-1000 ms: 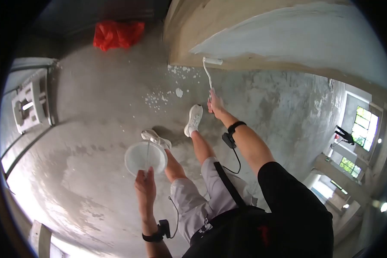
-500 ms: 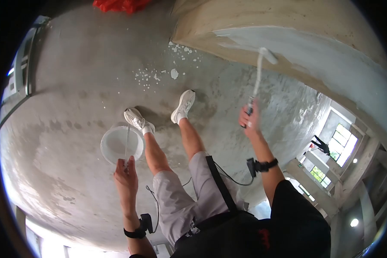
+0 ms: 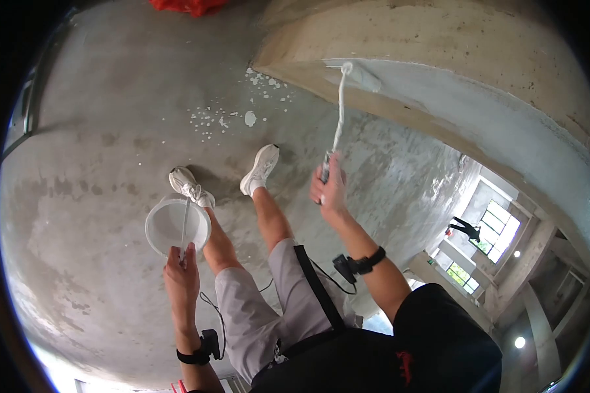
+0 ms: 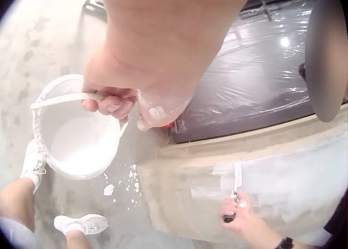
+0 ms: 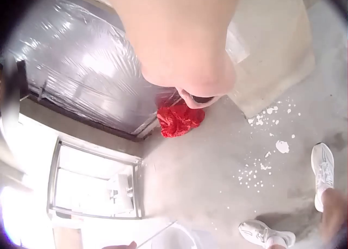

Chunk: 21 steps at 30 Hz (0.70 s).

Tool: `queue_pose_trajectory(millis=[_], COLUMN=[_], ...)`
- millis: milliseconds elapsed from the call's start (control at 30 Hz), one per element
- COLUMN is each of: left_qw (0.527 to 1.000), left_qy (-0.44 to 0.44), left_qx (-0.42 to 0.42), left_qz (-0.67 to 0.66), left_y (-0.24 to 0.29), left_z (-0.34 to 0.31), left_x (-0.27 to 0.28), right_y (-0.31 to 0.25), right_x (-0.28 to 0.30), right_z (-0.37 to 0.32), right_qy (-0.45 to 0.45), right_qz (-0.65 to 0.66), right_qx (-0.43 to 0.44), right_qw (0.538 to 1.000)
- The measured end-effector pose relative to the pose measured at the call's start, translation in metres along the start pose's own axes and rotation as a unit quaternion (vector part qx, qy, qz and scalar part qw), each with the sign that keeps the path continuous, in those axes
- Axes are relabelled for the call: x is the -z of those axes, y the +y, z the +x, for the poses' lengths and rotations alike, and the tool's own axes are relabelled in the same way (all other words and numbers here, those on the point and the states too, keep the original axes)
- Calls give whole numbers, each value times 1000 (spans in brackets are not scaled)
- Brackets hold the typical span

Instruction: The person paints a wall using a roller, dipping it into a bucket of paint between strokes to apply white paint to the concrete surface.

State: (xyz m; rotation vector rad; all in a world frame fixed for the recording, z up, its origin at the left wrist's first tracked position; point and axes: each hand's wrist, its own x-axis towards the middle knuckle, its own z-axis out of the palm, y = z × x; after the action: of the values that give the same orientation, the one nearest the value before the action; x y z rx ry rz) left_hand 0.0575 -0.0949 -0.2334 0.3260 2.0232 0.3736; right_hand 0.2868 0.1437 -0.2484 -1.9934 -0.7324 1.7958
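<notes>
My left hand (image 3: 181, 281) grips the handle of a white bucket (image 3: 156, 229), which hangs beside my leg; in the left wrist view the fingers (image 4: 111, 103) curl round the paint-covered handle (image 4: 65, 99). The right hand (image 3: 329, 188) holds a paint roller by its dark grip (image 3: 326, 168). The white roller head (image 3: 362, 76) lies against the low wall (image 3: 308, 60), at the left end of a white painted area (image 3: 452, 92). In the right wrist view the roller is hidden behind the hand (image 5: 198, 91).
White paint spots (image 3: 250, 118) dot the concrete floor (image 3: 111, 170) near my shoes (image 3: 261, 169). A red plastic bag (image 5: 180, 119) lies by the wall's corner. Clear plastic sheeting (image 4: 250, 69) covers a dark panel above the wall. Far right, another person (image 3: 465, 229) is near a window.
The roller first went right along the wall and then came back left with my right hand. The bucket has shifted left in view. Both hands keep their hold.
</notes>
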Motion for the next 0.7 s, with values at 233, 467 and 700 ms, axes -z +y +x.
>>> queue_pose_trajectory(millis=[233,467,700], left_qw=[1000,1000,999], left_qy=[2,16,34], left_qx=[-23,-22,-24], left_qz=[-4,7,-2], left_y=[-3,-9,-13], left_z=[2,9,11], left_x=[-6,-5,-6], right_y=[30,52,7], right_x=[-43,-63,3], right_z=[65,100,16], right_qy=[30,25,-7], right_qz=[37,39,70], right_qx=[-43,-51,3], right_qw=[998,998,998])
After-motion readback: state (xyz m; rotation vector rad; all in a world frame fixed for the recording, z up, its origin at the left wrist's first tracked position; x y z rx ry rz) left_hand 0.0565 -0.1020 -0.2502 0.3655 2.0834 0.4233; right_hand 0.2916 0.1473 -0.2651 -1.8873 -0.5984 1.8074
